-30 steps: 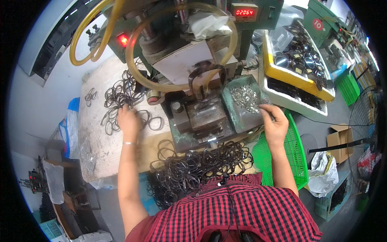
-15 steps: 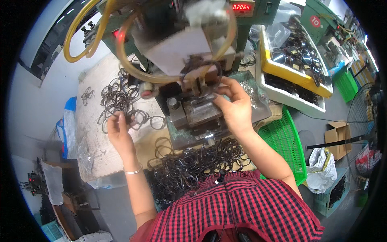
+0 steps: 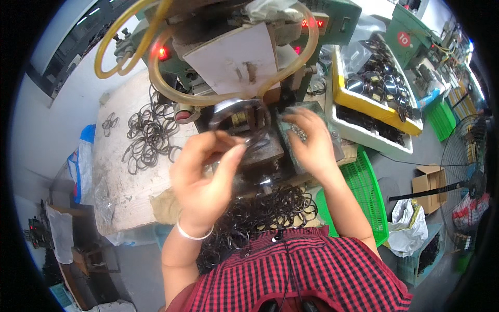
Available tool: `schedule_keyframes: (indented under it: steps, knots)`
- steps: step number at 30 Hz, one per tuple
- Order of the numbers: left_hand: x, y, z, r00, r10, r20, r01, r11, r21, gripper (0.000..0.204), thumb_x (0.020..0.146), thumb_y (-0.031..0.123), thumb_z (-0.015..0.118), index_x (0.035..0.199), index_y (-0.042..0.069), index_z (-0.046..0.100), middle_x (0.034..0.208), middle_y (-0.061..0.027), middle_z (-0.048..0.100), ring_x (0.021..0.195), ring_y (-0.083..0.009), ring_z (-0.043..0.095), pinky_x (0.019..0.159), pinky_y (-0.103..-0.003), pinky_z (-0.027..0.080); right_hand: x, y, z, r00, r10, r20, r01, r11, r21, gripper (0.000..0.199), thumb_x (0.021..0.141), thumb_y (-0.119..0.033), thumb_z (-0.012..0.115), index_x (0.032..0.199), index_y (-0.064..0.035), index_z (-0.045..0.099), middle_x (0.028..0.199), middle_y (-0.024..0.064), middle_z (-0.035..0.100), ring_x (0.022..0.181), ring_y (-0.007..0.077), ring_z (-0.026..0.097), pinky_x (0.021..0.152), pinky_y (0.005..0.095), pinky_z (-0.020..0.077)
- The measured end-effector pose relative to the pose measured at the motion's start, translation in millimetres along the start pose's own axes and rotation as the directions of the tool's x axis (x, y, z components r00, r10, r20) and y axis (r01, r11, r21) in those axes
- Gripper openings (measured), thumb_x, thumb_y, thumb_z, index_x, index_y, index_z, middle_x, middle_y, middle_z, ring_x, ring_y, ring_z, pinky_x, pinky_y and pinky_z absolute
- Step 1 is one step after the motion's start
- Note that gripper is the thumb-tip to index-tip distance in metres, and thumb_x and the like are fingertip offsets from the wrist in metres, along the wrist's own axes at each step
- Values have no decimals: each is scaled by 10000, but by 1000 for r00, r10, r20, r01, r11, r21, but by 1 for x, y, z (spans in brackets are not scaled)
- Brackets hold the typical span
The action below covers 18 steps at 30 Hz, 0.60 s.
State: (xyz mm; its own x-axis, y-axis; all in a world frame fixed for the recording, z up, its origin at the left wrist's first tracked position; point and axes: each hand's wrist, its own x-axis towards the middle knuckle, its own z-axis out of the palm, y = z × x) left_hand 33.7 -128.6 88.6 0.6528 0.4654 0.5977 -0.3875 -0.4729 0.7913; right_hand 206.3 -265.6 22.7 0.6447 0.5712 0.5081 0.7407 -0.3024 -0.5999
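On a pale worktop, dark rings, fan at right

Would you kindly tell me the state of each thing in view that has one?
Left hand: pinching a dark loop, blurred
Right hand: over tray, grip unclear
Tray: holding metal bits
Red lamp: lit
Display: lit
Cardboard box: open
Yellow foam box: open, filled
Fan: running or stopped, cannot tell
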Motion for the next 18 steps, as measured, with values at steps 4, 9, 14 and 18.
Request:
schedule_keyframes:
  steps: [4, 9, 14, 18]
  knots:
    - [15, -15, 17, 1000, -9, -21, 10, 1000, 24, 145, 821, -31, 696, 933, -52, 606, 879, -83, 652, 778, -106, 616, 724, -235, 506, -18, 83, 18, 995, 82, -58, -98, 917, -386, 269, 749, -129, 721, 993, -24, 678, 1250, 232, 566, 1271, 406, 449, 1038, 475, 399]
    - [23, -13, 24, 997, -61, -37, 63, 997, 44, 131, 817, -23, 697, 915, -59, 619, 854, -63, 653, 761, -104, 604, 722, -230, 496, -23, 100, 22, 991, 26, -130, -64, 951, -303, 161, 734, -118, 722, 873, -38, 705, 1100, 161, 657, 1145, 351, 567, 965, 430, 459]
    - [18, -12, 27, 994, -85, -70, 90, 992, 85, 155, 810, -2, 716, 943, -45, 647, 869, -74, 677, 794, -107, 625, 752, -239, 505, 4, 86, 45, 986, -70, -149, 35, 974, -222, 127, 756, -123, 705, 848, -35, 709, 931, 135, 693, 1008, 316, 641, 883, 386, 504]
    - [1, -11, 12, 998, -24, -56, 35, 976, 214, 174, 810, 8, 718, 973, -26, 667, 934, -92, 700, 834, -145, 657, 778, -265, 514, 11, 81, 56, 998, -70, -2, 66, 949, -310, 80, 758, -130, 681, 784, -54, 680, 818, 125, 649, 842, 318, 636, 747, 409, 514]
